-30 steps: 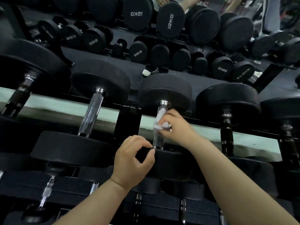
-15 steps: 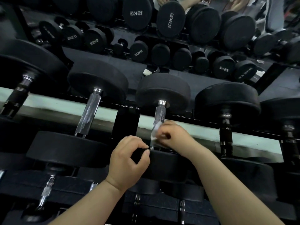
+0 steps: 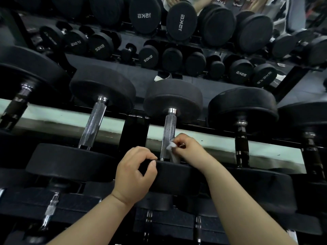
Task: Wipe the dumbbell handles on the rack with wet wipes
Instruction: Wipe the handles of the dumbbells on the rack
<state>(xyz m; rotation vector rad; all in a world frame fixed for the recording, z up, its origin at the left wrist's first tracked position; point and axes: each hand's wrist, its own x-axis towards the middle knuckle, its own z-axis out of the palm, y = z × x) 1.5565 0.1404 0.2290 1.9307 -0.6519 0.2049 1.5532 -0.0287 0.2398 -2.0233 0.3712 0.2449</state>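
Observation:
A black dumbbell lies on the rack in the middle, its knurled chrome handle (image 3: 169, 128) running away from me. My right hand (image 3: 190, 148) pinches a crumpled white wet wipe (image 3: 172, 152) against the lower right side of that handle, close to the near weight head (image 3: 178, 177). My left hand (image 3: 135, 171) grips the left edge of that near head, fingers curled over its rim. Left of it lies another dumbbell with a bare chrome handle (image 3: 92, 125).
More black dumbbells fill the rack on both sides, including one with a dark handle (image 3: 241, 144) at the right. A black rack upright (image 3: 135, 133) stands between the two chrome handles. A mirror behind reflects further dumbbells (image 3: 181, 25). Lower rack tiers show below.
My right hand has slid the wipe down the handle from its upper part to its lower end. The left hand has stayed on the near head.

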